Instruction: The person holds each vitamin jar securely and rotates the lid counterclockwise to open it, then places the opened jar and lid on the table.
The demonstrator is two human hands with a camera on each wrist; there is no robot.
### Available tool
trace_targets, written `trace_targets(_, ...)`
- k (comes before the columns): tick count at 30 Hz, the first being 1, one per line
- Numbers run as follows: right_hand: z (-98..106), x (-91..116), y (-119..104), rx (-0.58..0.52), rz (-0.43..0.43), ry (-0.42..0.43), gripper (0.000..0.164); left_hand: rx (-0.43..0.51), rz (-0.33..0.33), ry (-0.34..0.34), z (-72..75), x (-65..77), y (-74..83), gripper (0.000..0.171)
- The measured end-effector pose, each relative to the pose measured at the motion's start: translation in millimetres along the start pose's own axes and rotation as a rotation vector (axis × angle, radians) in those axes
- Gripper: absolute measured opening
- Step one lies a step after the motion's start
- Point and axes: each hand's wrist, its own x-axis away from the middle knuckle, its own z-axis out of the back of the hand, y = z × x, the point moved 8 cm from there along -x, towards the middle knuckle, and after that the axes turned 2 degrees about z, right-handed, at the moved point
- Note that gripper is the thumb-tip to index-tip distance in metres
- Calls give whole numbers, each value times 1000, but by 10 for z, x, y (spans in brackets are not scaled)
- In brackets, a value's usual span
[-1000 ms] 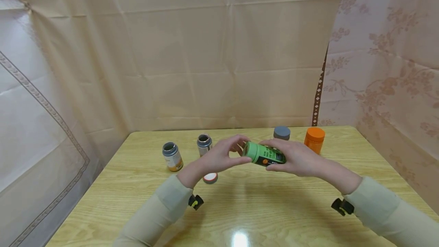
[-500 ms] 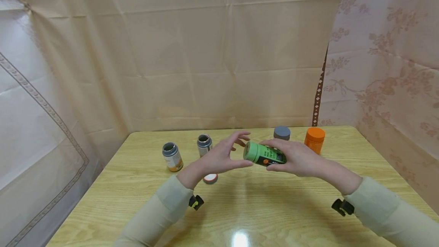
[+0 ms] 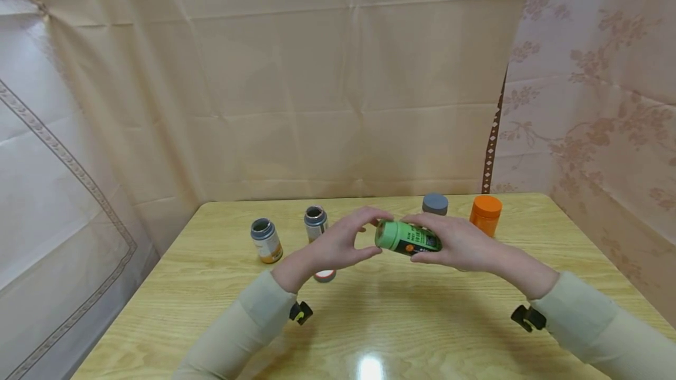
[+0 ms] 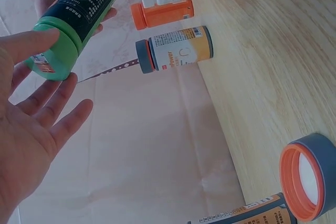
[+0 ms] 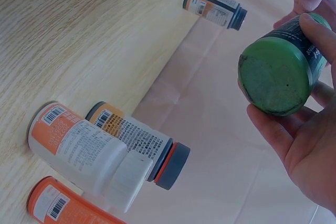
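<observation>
My right hand (image 3: 456,242) grips a green bottle (image 3: 419,239) with a black label, tilted on its side above the table. The green cap (image 3: 387,234) points left. Around that cap sit the thumb and fingertips of my left hand (image 3: 338,242); in the left wrist view the thumb lies on the cap (image 4: 52,51) and fingers curl under it, the outer ones spread. From the right wrist view the bottle's scuffed green base (image 5: 275,77) faces the camera, with the right hand's fingers wrapped about its body.
Two uncapped bottles, one with an orange-white label (image 3: 267,242) and one darker (image 3: 315,223), stand at left. A loose grey lid (image 3: 324,275) lies by the left wrist. Behind the right hand stand a grey-capped bottle (image 3: 435,204), an orange bottle (image 3: 484,216) and a white bottle (image 5: 79,148).
My left fingers spread away from the cap half a second ago and have now come back in around it. The right hand and green bottle have stayed nearly still.
</observation>
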Motion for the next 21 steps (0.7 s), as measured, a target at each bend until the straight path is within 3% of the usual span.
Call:
trace_targets(9, -10, 4, 5, -3, -2, -2, 62, 11, 34, -20, -10, -12, -30, 55)
trace_targets(17, -11, -5, -21, -8, 13, -1, 62, 60, 141, -31, -31, -16, -134, 47)
trace_targets(21, -8, -9, -21, -6, 9, 0, 62, 41, 171, -29, -21, -4, -147, 57)
